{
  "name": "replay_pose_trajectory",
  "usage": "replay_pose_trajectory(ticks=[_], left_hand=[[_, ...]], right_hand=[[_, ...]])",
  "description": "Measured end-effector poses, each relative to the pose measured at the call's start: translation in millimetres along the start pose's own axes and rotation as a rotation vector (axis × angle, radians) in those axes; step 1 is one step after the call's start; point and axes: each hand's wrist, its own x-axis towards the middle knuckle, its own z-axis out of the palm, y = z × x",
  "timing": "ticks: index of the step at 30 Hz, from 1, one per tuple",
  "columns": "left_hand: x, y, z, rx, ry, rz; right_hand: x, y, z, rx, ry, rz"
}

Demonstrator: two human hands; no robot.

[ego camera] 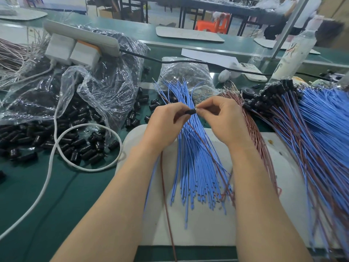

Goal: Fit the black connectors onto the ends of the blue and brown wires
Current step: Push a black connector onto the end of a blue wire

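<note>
- Your left hand (164, 125) has a narrow grip: thumb and fingertips pinch one black connector (190, 111), held level above the table (56, 195).
- Your right hand (222, 121) has an equally narrow grip. Its thumb and forefinger are pinched against the right end of that connector, and whatever else lies between the tips is too small to tell.
- The connector sits directly between the two grips, touching both, over the far part of the blue wires (194, 157).
- The blue wires lie fanned on the white pad (207, 227), running from far to near, beneath both hands.
- One brown wire (167, 201) and one blue strand emerge beneath your left wrist and trail to the near edge.
- A bundle of brown wires (256, 133) lies just right of your right hand, on the pad's right side.
- Wires already bearing connectors (311, 133) are heaped at the right, with their black ends pointing far-left.
- Loose connectors (75, 144) are spread on the table to the left, well apart from your grips, spilling from a clear plastic bag (94, 87).
- A white cable (54, 161) loops over that heap.
- A second filled bag (185, 72) lies far of the blue wires, and a phone (251, 71) lies to its right.
</note>
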Motion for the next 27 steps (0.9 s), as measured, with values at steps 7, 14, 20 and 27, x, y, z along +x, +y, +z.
replay_pose_trajectory(ticks=[7, 14, 20, 27], left_hand=[[1, 1, -4, 0.041, -0.086, 0.044], [1, 1, -5, 0.124, -0.123, 0.037], [2, 1, -2, 0.088, -0.07, -0.001], [1, 1, 2, 0.051, -0.015, -0.042]], right_hand=[[2, 8, -7, 0.04, -0.095, 0.023], [2, 10, -5, -0.019, -0.108, 0.015], [2, 8, 0, 0.087, -0.071, 0.059], [1, 2, 7, 0.099, 0.017, 0.031]])
